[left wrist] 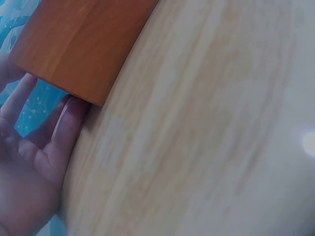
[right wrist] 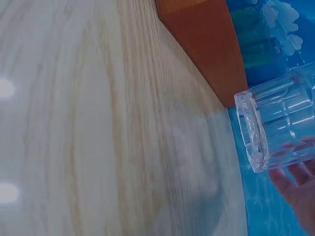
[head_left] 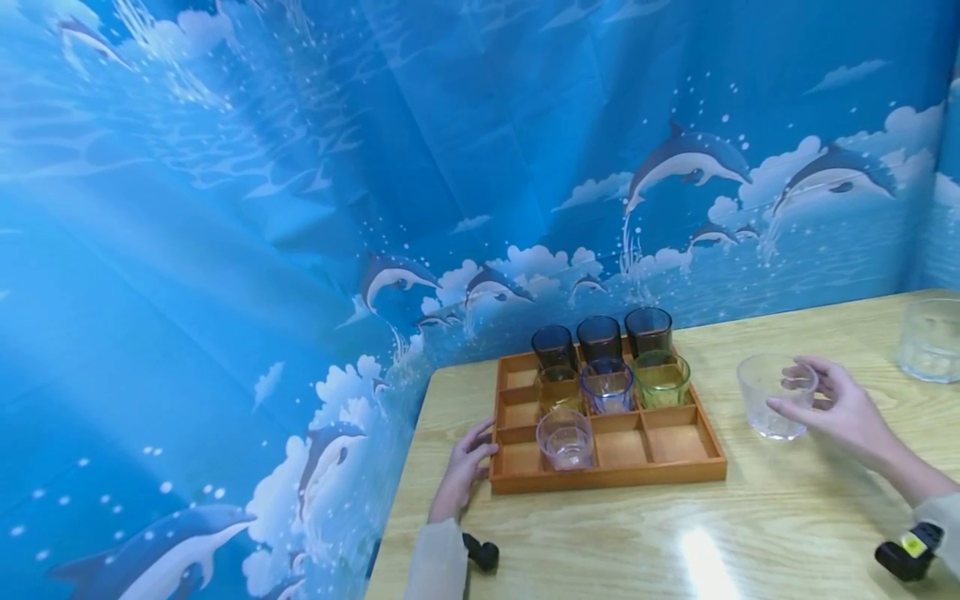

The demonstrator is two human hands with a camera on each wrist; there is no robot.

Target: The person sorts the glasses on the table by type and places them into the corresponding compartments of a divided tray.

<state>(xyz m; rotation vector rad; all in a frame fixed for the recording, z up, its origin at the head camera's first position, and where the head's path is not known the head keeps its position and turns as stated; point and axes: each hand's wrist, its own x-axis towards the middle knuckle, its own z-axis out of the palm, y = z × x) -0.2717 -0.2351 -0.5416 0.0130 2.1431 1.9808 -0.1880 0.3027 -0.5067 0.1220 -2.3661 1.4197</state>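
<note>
A wooden compartment tray [head_left: 611,477] stands on the table. My left hand [head_left: 467,467] rests against its left side, the fingers touching the wood [left wrist: 74,49]. Off to the tray's right, my right hand [head_left: 843,408] holds a clear glass [head_left: 772,400] between thumb and fingers. In the right wrist view the base of this clear glass [right wrist: 253,132] appears raised off the table. Several glasses sit in the tray: dark ones [head_left: 600,337] at the back, amber [head_left: 558,387], blue [head_left: 609,385] and green [head_left: 662,382] in the middle row, and a clear one [head_left: 566,442] in front.
Another clear glass [head_left: 932,342] stands at the table's far right. Behind the wooden table [head_left: 585,542] hangs a blue curtain [head_left: 480,167] printed with dolphins, close to the tray's back. Each wrist wears a small black device.
</note>
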